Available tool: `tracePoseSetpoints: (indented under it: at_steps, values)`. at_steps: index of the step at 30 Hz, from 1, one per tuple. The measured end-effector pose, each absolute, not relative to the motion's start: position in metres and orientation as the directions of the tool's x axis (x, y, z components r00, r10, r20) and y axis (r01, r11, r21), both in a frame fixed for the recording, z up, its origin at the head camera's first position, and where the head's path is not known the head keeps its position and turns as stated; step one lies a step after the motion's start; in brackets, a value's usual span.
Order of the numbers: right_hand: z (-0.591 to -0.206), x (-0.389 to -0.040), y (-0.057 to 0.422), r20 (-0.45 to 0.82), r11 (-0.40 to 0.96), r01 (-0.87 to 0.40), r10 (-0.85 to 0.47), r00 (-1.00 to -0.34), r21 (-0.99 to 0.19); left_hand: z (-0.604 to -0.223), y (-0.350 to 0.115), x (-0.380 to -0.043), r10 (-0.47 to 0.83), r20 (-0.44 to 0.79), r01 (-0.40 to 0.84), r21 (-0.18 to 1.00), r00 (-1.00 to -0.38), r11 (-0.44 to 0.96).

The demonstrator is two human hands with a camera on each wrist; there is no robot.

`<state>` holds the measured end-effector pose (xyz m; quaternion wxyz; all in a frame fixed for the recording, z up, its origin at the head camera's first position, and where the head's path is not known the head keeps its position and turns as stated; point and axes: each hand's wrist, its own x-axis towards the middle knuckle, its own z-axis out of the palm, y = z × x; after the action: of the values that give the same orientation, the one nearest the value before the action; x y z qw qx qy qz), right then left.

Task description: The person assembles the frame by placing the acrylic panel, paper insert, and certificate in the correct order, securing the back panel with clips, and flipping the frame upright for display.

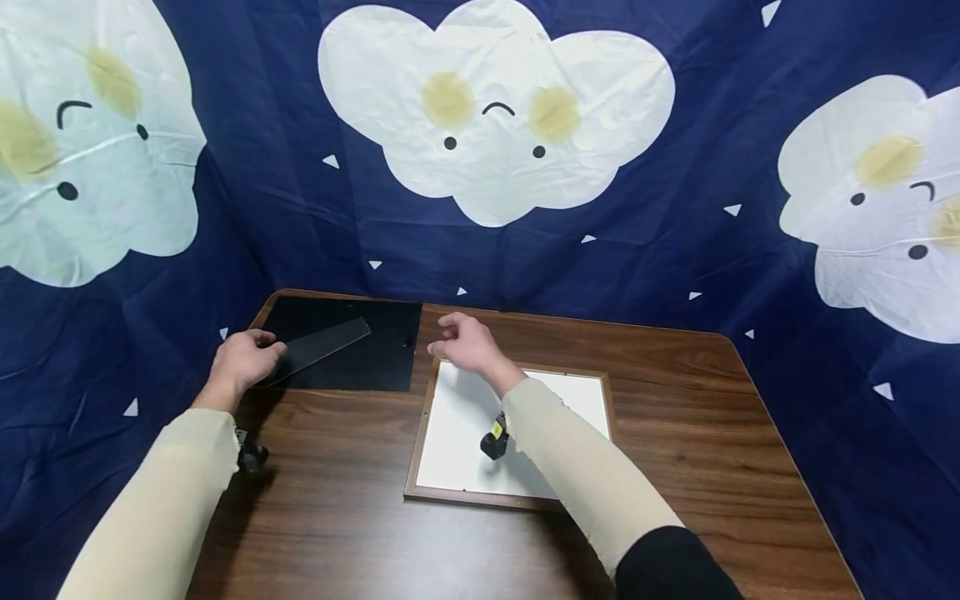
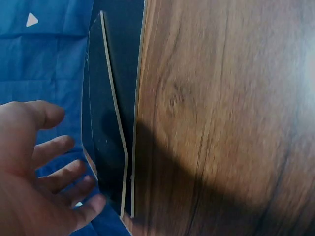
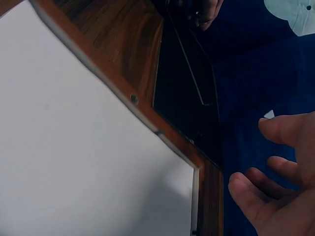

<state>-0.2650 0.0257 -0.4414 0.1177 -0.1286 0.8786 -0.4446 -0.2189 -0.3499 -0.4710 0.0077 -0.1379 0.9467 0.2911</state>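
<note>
Zero grip visible: left hand (image 1: 247,360), fingers apart and loosely bent, sits by one end of the dark strip (image 1: 324,347), contact unclear; right hand (image 1: 468,343), half-open, hangs near the far-left corner of the white framed panel (image 1: 465,433). Strip slants across the black board (image 1: 392,346), probably parked in the table's (image 1: 337,467) back-left corner to leave working room.

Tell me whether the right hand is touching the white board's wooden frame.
Apart. The right wrist view shows it: a strip of blue cloth is visible between the right hand and the wooden frame.
</note>
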Motion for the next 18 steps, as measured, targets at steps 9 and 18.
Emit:
tracePoseSetpoints:
  at_steps: [9, 18]
  values:
    - [-0.448, -0.265, -0.006, -0.13, 0.58, -0.107, -0.353, -0.927, -0.807, -0.477, -0.371, -0.217, -0.249, -0.149, -0.29, 0.497, -0.957, 0.818]
    - [-0.458, -0.259, -0.026, -0.206, 0.601, -0.053, -0.355, -0.912, -0.798, -0.475, -0.372, -0.214, -0.252, -0.245, -0.342, 0.476, -0.936, 0.81]
